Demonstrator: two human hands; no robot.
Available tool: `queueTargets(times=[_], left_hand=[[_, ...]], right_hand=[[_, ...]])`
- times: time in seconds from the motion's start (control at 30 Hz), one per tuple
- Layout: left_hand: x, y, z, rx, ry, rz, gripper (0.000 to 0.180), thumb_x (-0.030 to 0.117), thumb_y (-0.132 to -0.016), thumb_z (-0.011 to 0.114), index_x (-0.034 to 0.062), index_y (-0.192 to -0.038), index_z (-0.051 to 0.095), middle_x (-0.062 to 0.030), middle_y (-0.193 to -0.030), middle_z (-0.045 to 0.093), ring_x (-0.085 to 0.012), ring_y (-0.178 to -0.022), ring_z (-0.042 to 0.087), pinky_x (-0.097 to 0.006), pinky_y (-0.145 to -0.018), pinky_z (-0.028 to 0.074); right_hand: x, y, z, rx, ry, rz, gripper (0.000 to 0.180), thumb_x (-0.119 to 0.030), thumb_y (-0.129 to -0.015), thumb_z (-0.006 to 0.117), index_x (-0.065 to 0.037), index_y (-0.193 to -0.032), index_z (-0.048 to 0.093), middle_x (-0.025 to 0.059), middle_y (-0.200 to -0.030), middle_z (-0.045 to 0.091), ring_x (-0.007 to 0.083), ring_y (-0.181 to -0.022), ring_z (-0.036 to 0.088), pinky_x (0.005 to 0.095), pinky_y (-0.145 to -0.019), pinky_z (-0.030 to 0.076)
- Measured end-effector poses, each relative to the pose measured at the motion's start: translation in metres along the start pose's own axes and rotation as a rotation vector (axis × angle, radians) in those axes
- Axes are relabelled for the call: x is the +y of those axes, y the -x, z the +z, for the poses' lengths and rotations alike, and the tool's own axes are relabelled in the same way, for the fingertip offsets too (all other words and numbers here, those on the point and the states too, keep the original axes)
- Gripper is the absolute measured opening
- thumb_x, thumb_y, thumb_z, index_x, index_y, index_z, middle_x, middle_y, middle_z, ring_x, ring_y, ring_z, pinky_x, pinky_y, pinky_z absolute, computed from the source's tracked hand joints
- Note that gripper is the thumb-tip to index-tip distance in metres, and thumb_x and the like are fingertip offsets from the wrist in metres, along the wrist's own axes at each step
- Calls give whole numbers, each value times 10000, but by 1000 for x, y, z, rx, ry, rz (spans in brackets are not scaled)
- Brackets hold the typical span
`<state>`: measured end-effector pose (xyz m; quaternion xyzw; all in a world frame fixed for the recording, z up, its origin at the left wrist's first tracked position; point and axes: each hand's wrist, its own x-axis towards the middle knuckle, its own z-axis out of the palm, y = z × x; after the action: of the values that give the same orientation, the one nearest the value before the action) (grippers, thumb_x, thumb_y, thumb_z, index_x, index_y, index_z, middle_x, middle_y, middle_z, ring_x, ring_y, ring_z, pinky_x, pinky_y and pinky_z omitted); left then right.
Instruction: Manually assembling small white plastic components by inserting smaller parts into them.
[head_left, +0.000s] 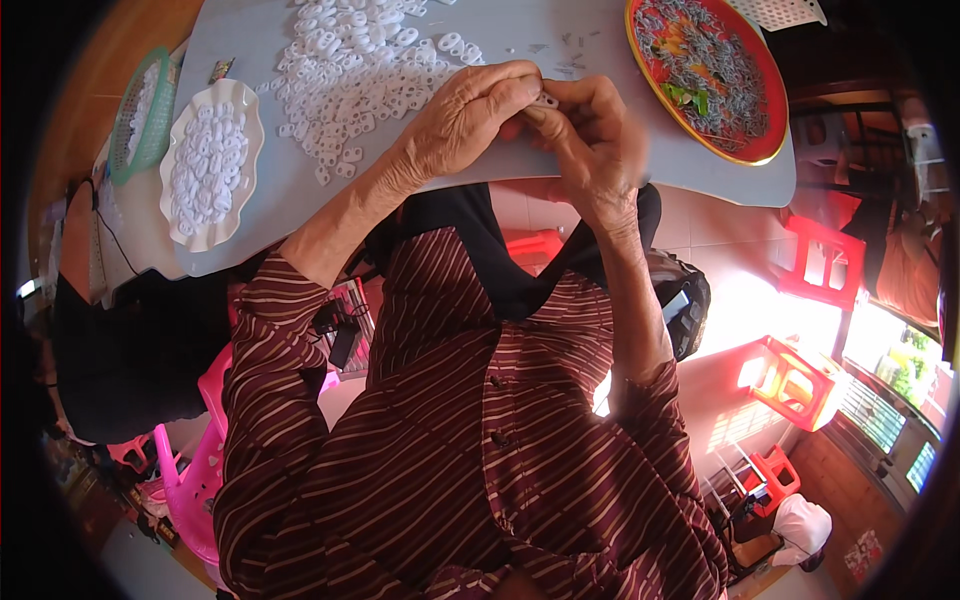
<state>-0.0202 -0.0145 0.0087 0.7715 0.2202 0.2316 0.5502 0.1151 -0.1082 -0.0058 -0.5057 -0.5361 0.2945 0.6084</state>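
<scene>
1. The left hand (pixel 465 115) and the right hand (pixel 590 140) meet at the near edge of the grey table (pixel 250 200), fingertips touching
2. Between the fingertips sits one small white piece (pixel 546 100); only a sliver of it shows, just past the left thumb
3. Left hand: fingers curled and pressed together, thumb and forefinger pinching the white piece from the left
4. Right hand: fingers bunched, tips closing on the same piece from the right; it is blurred, so I cannot tell how much of the piece it grips
5. Key relation: the piece lies at the junction of both hands, equally near each, held just above the table edge and not resting on it
6. Its long axis cannot be told; too little of it is visible
7. The loose heap of white pieces (pixel 350 70) lies on the table beyond the left hand, towards the far side and to the left; the left hand is clearly the nearer one to it
8. A white scalloped dish (pixel 240 100) filled with the same pieces stands further left, well apart from both hands, with a green basket (pixel 150 80) just beside it
9. A round red tray (pixel 770 120) of grey bits stands beyond the right hand, to the right; the right hand is nearer to it
</scene>
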Motion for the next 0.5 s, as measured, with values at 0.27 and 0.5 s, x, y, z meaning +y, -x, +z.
queueTargets(times=[0.27,0.5], left_hand=[[-3,0,3,60,-66,41,277,271,-949,432,7,-890,493,-20,-668,441,-101,-649,406,-263,-612,376],[1,-4,4,24,-41,155,216,218,-935,476,10,-900,518,4,-698,477,-88,-668,421,-246,-628,382]], right_hand=[[-4,-1,-3,28,-19,33,168,-44,-871,611,31,-1018,578,77,-764,666,89,-721,620,205,-626,486],[3,-7,-5,98,-76,41,148,-99,-890,605,26,-968,593,54,-727,634,78,-649,564,205,-596,457]])
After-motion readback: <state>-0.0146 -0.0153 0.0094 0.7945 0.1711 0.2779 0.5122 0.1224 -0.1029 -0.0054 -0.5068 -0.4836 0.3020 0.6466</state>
